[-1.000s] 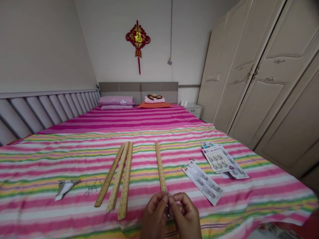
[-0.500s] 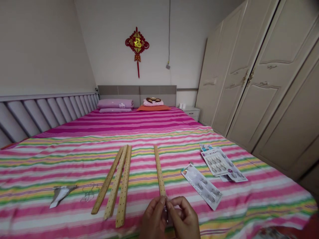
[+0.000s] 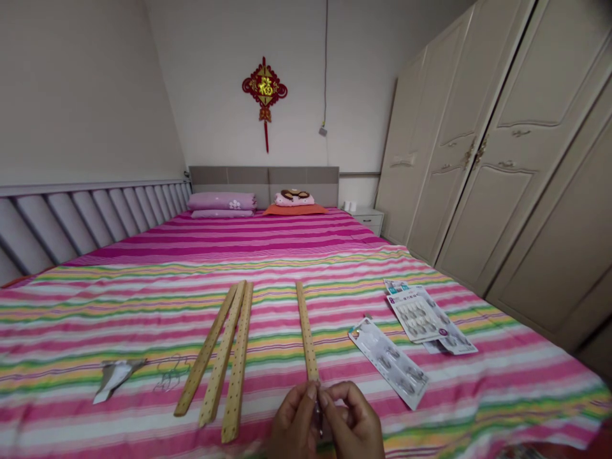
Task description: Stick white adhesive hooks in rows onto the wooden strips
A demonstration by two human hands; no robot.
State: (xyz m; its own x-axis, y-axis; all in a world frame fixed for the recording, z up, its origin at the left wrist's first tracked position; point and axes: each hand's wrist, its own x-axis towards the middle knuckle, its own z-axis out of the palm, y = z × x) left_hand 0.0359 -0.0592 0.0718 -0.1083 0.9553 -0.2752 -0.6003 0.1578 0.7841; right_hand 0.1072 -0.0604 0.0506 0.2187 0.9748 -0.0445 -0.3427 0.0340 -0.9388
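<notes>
My left hand [image 3: 295, 417] and my right hand [image 3: 352, 417] meet low in the middle, fingertips pinched together. Between them is a small, shiny, partly clear item [image 3: 320, 426], mostly covered by the fingers, so its kind is unclear. Just beyond the fingertips lies a wooden strip [image 3: 306, 338] dotted with holes; its near end is hidden by the hands. Left of it, three more perforated wooden strips [image 3: 238, 370] lie close together, their far ends nearly meeting. To the right, a blister card [image 3: 389, 360] holds several metallic-looking hooks.
More blister cards [image 3: 418, 317] overlap farther right on the striped bedsheet [image 3: 497, 389]. On the left lie a crumpled grey-white scrap [image 3: 117, 377] and tangled thin wire or thread [image 3: 171, 373]. Folded bedding [image 3: 222, 202] rests by the headboard [image 3: 243, 175]; wardrobes [image 3: 516, 172] line the right.
The whole view has shifted slightly, so everything sits a little lower. Both hands keep their pinch at the strip's near end, with hardly any movement.
</notes>
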